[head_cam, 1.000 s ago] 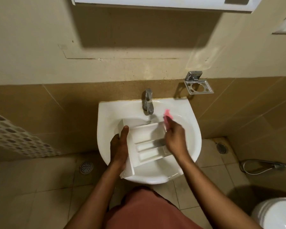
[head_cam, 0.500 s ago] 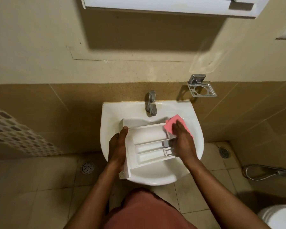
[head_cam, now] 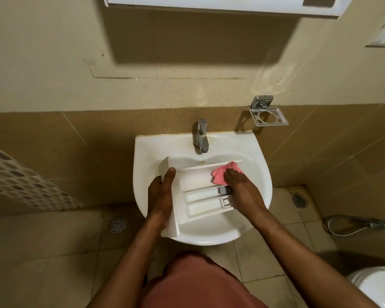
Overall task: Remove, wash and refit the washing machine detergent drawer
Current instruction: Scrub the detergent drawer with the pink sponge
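Over the white wash basin [head_cam: 142, 152], the left hand [head_cam: 160, 196] is closed around the left end of the white detergent drawer [head_cam: 200, 192], thumb laid on the top edge and fingers wrapped behind the front panel, which stands upright at the basin's left side. The right hand [head_cam: 240, 185] presses down flat on a pink cloth [head_cam: 225, 172] bunched in the far right corner of the drawer's large compartment; its fingers are curled over the cloth, gripping it against the plastic.

The drawer lies across the bowl, open side up, reaching from the left rim toward the right and tilted slightly, with its near left corner jutting past the basin's near edge. Two long narrow compartments run side by side along its near half, each ending at the right in a small fitting, one grey, one white; what these fittings are is hard to make out.

A chrome tap [head_cam: 201, 136] stands at the far middle of the basin, its spout over the bowl just beyond the drawer. On the tiled wall to the right hangs a chrome holder [head_cam: 268, 114]. Floor drains [head_cam: 117, 224] sit on either side of the basin, and a toilet [head_cam: 378, 285] shows at the near right.
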